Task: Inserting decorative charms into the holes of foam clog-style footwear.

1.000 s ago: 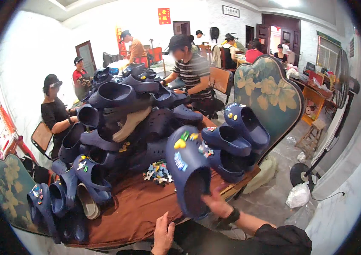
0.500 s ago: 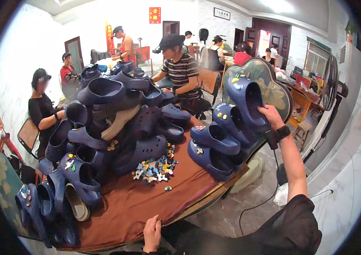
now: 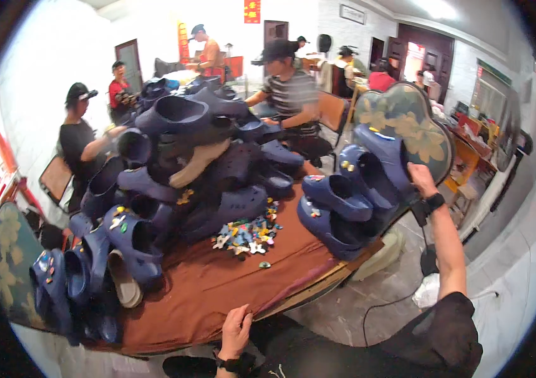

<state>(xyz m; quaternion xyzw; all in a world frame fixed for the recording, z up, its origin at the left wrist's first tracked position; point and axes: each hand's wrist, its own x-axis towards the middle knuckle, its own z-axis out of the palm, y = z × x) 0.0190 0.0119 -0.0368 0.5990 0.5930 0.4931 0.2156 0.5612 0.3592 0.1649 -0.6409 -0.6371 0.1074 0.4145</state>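
Out to the right, my right hand (image 3: 422,180) grips the heel end of a navy clog (image 3: 386,148) with yellow charms on its toe. This clog is at the top of a small stack of decorated navy clogs (image 3: 337,198), touching or just over it; I cannot tell which. Beside the table's front edge is my left hand (image 3: 236,327), its fingers curled together and nothing visible in them. A heap of small coloured shoe charms (image 3: 246,236) lies mid-table, and one loose charm (image 3: 265,265) sits nearer me.
A tall pile of navy clogs (image 3: 173,113) covers the table's far left. More clogs (image 3: 60,283) stand at its near left. The brown cloth (image 3: 198,296) covers the tabletop. Across the table a person in a striped shirt (image 3: 290,94) works. A cable (image 3: 375,309) trails across the floor.
My right hand has lowered the clog toward the stack and tilted it, so its opening shows less. My left hand stays near the table edge. The whole view has shifted slightly.
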